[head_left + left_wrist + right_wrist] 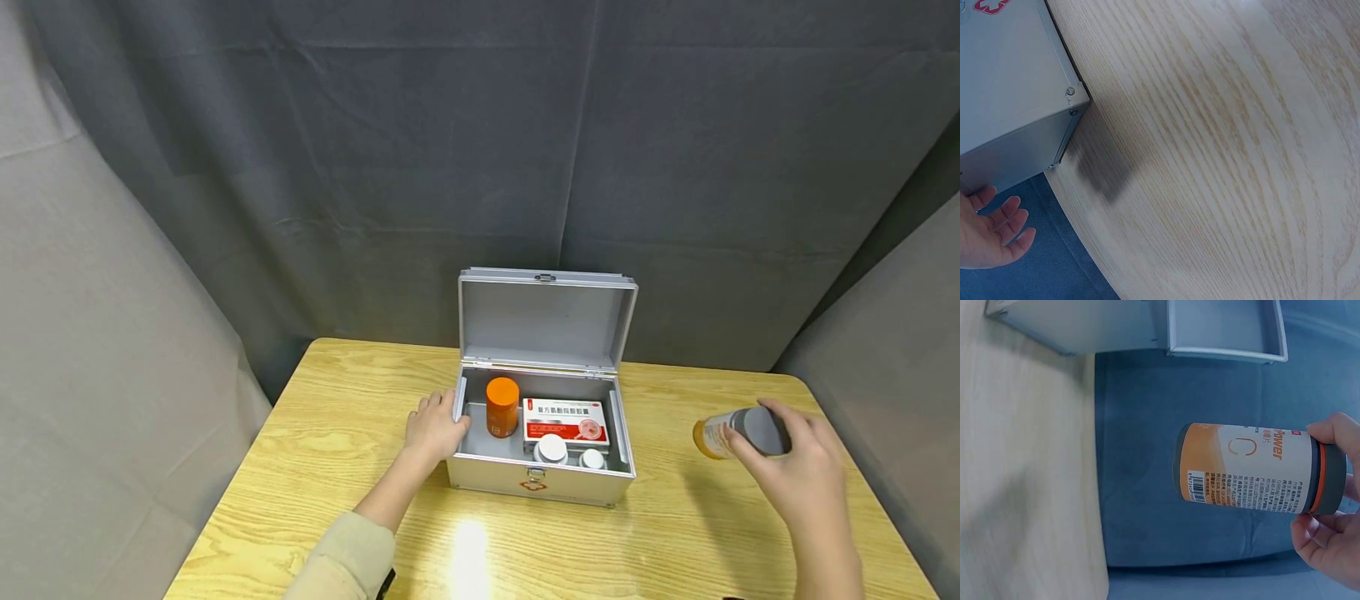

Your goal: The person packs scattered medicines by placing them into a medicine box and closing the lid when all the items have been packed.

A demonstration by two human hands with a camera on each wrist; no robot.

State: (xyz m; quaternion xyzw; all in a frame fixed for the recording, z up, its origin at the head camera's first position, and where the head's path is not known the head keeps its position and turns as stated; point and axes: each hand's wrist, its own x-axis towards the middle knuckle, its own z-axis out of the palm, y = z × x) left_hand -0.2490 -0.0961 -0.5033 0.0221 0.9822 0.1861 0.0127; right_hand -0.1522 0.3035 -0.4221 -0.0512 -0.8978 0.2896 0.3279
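An aluminium first-aid box (491, 473) stands on the table with its lid raised. My left hand (435, 429) holds the box's left wall by the rim, thumb over the edge and fingers outside. In the left wrist view the fingers (1007, 226) curve loosely beside the wall; the thumb is hidden. My right hand (806, 467) pinches the dark lid of an orange-and-white vitamin C bottle (1247, 465) between thumb and fingers. That bottle is tilted above the table, right of the box. Inside the box are an orange bottle (502, 408), a red-and-white medicine carton (566, 421) and two white-capped bottles (552, 448).
The pale wooden table (337, 400) ends behind the box at a dark grey curtain (390, 167). Light grey fabric hangs at left (97, 350) and right. The box's raised lid (546, 321) leans back near the table's far edge.
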